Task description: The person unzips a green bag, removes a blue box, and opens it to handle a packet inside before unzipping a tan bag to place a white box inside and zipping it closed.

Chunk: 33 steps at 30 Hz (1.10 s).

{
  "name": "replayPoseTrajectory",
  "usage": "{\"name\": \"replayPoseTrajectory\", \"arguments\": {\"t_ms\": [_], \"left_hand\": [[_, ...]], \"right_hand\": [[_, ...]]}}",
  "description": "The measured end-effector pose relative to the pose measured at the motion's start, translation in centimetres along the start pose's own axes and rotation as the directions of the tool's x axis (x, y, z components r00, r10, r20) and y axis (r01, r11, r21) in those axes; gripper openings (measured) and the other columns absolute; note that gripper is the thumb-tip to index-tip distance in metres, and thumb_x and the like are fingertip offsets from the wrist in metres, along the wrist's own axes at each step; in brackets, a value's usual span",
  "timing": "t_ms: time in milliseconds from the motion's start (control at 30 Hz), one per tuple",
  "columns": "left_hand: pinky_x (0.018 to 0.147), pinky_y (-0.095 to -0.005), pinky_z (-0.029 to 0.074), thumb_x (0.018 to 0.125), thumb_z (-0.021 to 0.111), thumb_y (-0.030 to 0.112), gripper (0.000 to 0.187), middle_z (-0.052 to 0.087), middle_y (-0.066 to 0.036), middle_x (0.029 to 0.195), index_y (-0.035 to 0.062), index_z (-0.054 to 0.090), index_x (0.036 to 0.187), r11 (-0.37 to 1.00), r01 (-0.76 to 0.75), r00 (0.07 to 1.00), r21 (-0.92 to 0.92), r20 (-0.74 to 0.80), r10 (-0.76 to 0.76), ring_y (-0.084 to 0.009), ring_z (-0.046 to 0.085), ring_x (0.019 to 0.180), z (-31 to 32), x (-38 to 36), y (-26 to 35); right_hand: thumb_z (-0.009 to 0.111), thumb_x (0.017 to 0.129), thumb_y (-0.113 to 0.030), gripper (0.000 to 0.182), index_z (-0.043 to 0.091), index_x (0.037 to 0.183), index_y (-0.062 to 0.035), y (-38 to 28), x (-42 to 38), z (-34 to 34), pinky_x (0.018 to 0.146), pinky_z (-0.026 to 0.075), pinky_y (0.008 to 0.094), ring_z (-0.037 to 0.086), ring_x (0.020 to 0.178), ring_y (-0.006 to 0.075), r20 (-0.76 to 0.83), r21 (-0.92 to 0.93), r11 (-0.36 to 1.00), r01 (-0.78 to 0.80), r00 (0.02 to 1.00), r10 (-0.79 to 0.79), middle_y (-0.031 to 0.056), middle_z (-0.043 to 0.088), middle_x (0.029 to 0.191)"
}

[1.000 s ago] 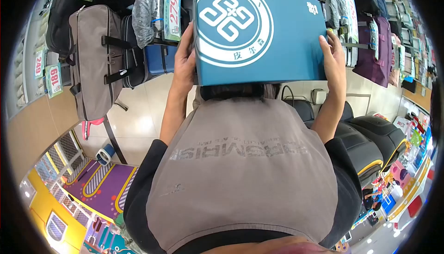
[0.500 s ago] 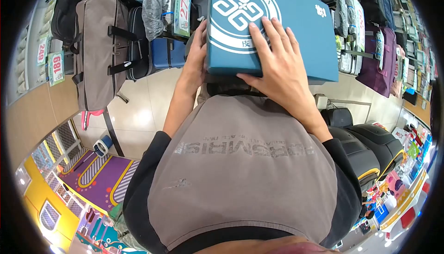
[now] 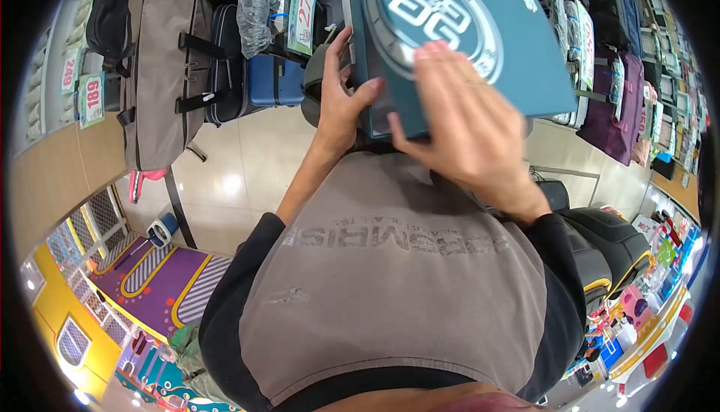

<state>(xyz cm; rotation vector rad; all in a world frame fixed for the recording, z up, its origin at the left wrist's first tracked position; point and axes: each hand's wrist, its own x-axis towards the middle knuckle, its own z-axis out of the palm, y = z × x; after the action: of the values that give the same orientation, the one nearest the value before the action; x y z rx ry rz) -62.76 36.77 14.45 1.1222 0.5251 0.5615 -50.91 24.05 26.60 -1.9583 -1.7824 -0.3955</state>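
A large dark teal box (image 3: 525, 59) with a round white emblem is held up in front of my chest, a little tilted. My left hand (image 3: 343, 97) is at the box's left side, its thumb against the side face and its fingers spread upward along the edge. Over the top face near the emblem lies my right hand (image 3: 472, 123), blurred by motion, its fingers stretched forward and its thumb toward the near edge.
On the left hang a brown-grey bag (image 3: 161, 74), a blue case (image 3: 274, 82) and price cards (image 3: 304, 7). To the right are a purple bag (image 3: 619, 112) and black padded seats (image 3: 592, 239). Pale floor tiles (image 3: 217, 179) show below.
The box has shifted right and tilted. My left hand has moved right, its thumb now showing on the side face. My right hand has moved slightly downward and its fingers are closer together.
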Motion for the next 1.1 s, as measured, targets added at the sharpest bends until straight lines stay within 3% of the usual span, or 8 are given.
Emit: {"name": "replayPoseTrajectory", "arguments": {"t_ms": [33, 133, 233, 267, 500, 733, 900, 1100], "left_hand": [[0.103, -0.0383, 0.044, 0.077, 0.076, 0.029, 0.094, 0.038, -0.016, 0.148, 0.0056, 0.026, 0.153, 0.999, -0.027, 1.0, 0.032, 0.015, 0.026, -0.0277, 0.05, 0.125, 0.1, -0.1, 0.0], [0.107, -0.0405, 0.039, 0.074, 0.075, 0.033, 0.095, 0.036, -0.018, 0.149, 0.0035, 0.029, 0.152, 1.0, -0.019, 1.0, 0.002, 0.014, 0.019, -0.0299, 0.047, 0.129, -0.3, 0.0, 0.1], [0.114, -0.0424, 0.031, 0.071, 0.074, 0.04, 0.101, 0.035, -0.022, 0.15, -0.001, 0.028, 0.151, 1.0, -0.021, 0.999, 0.002, -0.047, 0.021, -0.0327, 0.037, 0.139, -2.2, 0.2, -1.5], [0.115, -0.0419, 0.03, 0.07, 0.073, 0.041, 0.102, 0.034, -0.022, 0.15, -0.0011, 0.028, 0.151, 0.999, -0.03, 0.998, -0.018, -0.056, 0.029, -0.0325, 0.036, 0.14, -2.6, 0.2, -1.5], [0.113, -0.0439, 0.034, 0.073, 0.065, 0.049, 0.099, 0.037, -0.02, 0.15, 0.0052, 0.027, 0.153, 0.992, 0.065, 0.988, -0.104, -0.133, -0.079, -0.0343, 0.041, 0.137, -5.7, -1.1, 0.2], [0.112, -0.0434, 0.034, 0.082, 0.05, 0.067, 0.097, 0.046, -0.021, 0.145, -0.0056, 0.038, 0.146, 0.964, 0.218, 0.973, -0.15, -0.048, -0.227, -0.0316, 0.044, 0.135, -4.1, -1.4, 3.3], [0.116, -0.0416, 0.029, 0.079, 0.067, 0.045, 0.102, 0.033, -0.019, 0.154, 0.0064, 0.016, 0.158, 0.967, 0.24, 0.969, -0.08, 0.079, -0.234, -0.0321, 0.038, 0.141, -3.5, -0.5, 3.0], [0.117, -0.0407, 0.028, 0.088, 0.056, 0.06, 0.096, 0.028, -0.019, 0.157, 0.0068, 0.016, 0.157, 0.983, 0.171, 0.984, -0.065, 0.053, -0.168, -0.0301, 0.031, 0.145, -5.0, 0.2, 2.0]], "right_hand": [[0.084, 0.068, -0.013, 0.06, 0.064, 0.12, 0.0078, 1.0, 0.0, -1.5, 0.09, 0.058, 0.0398, 0.07, 0.104, 0.0327, -0.055, -0.014, 0.999, 0.037, 0.998, -0.037, 0.0218, 0.07, 0.112], [0.084, 0.077, -0.009, 0.051, 0.064, 0.123, 0.0046, 4.3, -1.1, -8.5, 0.077, 0.058, 0.0306, 0.071, 0.09, 0.0182, -0.077, -0.009, 0.917, -0.398, 0.915, 0.396, 0.0151, 0.073, 0.105], [0.078, 0.085, -0.005, 0.019, 0.073, 0.098, 0.0076, 10.5, -4.1, -10.6, 0.059, 0.051, 0.0206, 0.064, 0.066, 0.0113, -0.804, -0.014, 0.832, -0.554, 0.501, 0.319, 0.0136, 0.072, 0.082], [0.077, 0.087, -0.007, 0.021, 0.071, 0.096, 0.0111, 12.5, -4.1, -11.3, 0.057, 0.052, 0.022, 0.064, 0.065, 0.0127, -0.878, 0.055, 0.906, -0.419, 0.411, 0.244, 0.0139, 0.072, 0.082], [0.071, 0.093, -0.025, 0.034, 0.069, 0.095, 0.0088, 16.6, -14.2, -9.3, 0.05, 0.048, 0.0262, 0.058, 0.062, 0.0123, -0.859, 0.344, 0.665, -0.663, 0.063, 0.507, 0.0093, 0.068, 0.082], [0.066, 0.097, -0.024, 0.035, 0.068, 0.103, 0.0098, 16.4, -18.6, -2.3, 0.051, 0.045, 0.0275, 0.061, 0.067, 0.0132, -0.277, 0.914, 0.188, -0.36, -0.214, 0.937, 0.0098, 0.07, 0.088], [0.066, 0.096, -0.025, 0.035, 0.067, 0.107, 0.0088, 13.1, -24.1, 6.3, 0.059, 0.047, 0.0293, 0.062, 0.076, 0.0147, 0.219, 0.912, -0.259, -0.318, -0.157, 0.963, 0.0109, 0.069, 0.095], [0.066, 0.096, -0.026, 0.037, 0.065, 0.112, 0.0076, 10.2, -27.8, 10.2, 0.068, 0.049, 0.0314, 0.063, 0.085, 0.0165, 0.439, 0.786, -0.433, -0.44, -0.097, 0.893, 0.0122, 0.068, 0.102]]}}
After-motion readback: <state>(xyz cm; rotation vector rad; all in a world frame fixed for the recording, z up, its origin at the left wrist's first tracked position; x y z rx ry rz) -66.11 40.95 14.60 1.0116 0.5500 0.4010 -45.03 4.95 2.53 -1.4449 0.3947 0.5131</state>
